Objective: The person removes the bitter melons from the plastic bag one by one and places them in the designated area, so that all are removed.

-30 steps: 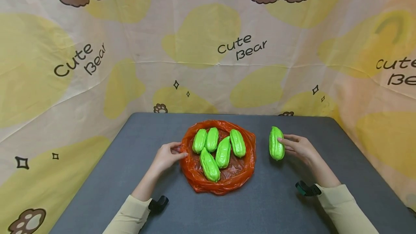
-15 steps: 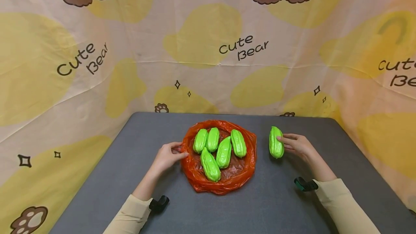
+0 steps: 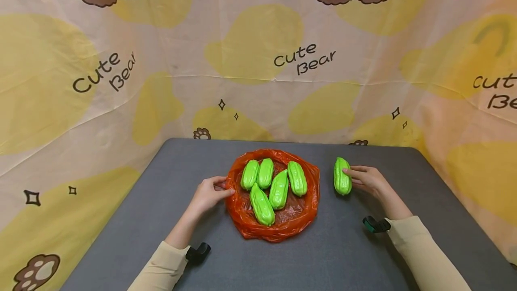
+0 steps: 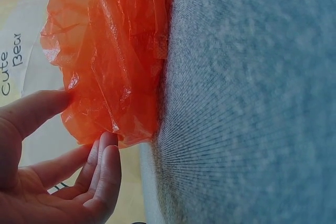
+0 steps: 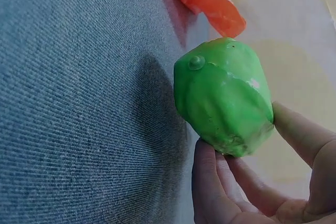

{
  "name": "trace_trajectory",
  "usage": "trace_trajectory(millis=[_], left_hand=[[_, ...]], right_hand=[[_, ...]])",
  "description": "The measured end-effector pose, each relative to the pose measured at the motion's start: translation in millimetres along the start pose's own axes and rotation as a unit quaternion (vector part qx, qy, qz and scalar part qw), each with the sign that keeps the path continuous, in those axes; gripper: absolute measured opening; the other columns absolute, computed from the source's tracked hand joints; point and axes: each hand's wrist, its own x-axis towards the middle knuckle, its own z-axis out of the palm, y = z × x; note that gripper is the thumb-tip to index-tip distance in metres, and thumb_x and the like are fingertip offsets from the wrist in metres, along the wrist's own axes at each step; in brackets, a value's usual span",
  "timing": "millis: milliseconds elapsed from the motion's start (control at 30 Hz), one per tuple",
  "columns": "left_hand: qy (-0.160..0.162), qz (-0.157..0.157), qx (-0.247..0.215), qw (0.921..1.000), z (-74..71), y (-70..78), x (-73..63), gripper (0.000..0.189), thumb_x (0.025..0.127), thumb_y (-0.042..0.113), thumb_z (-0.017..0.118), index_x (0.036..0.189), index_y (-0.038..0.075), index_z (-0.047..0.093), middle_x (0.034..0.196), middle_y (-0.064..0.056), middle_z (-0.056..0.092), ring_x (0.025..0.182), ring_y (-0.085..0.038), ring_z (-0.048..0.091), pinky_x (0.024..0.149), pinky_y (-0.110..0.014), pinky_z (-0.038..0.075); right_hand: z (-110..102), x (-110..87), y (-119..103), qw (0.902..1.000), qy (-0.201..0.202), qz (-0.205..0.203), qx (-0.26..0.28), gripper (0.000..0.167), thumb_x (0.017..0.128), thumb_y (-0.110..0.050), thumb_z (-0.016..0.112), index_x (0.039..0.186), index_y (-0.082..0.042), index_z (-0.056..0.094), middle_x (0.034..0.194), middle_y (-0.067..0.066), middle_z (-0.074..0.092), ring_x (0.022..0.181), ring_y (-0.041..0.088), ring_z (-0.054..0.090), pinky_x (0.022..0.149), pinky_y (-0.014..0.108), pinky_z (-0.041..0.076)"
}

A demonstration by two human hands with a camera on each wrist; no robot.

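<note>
Stretching over the grey table [image 3: 291, 266], I work with one arm on each side of the red bag [image 3: 313, 192], which sits mid-table, spread wide and lying just as it did a second ago. My left hand [image 3: 204, 196] hasn't stirred, thumb and fingers pinching the bag's left edge, which I judge keeps it steady. What has changed is my right hand [image 3: 369, 181]: its wrist is drawn slightly inward, thumb and fingertips narrowed around the loose vegetable [image 3: 340, 182]. Five green vegetables [image 3: 278, 191] lie unmoved inside the bag. The loose one is outside, to its right, now a touch nearer; it seems lifted, since its shadow [image 5: 153, 95] falls apart from it. I take that to mean only a small shift: five in, one out, and both my holds unbroken.
</note>
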Motion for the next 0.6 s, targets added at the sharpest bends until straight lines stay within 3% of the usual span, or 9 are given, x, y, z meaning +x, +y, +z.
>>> trace_trajectory(millis=[233,600], left_hand=[[-0.002,-0.006,-0.004,1.0,0.1,1.8,-0.3,0.054,0.078,0.024,0.077,0.123,-0.002,0.061,0.099,-0.013,0.068,0.084,-0.021,0.066,0.068,-0.029,0.054],[-0.001,-0.002,-0.014,0.9999,-0.4,1.2,-0.7,0.054,0.078,0.024,0.078,0.121,-0.004,0.061,0.099,-0.014,0.068,0.083,-0.02,0.066,0.069,-0.03,0.055]], right_hand=[[0,9.0,2,0.9999,-0.006,0.009,0.002,0.08,0.094,-0.039,0.055,0.147,0.009,0.018,0.149,0.032,0.023,0.133,0.04,0.039,0.104,0.043,0.041],[0,16.7,1,0.9996,-0.015,0.024,0.007,0.08,0.094,-0.038,0.056,0.147,0.009,0.018,0.15,0.031,0.022,0.127,0.031,0.047,0.1,0.036,0.045]])
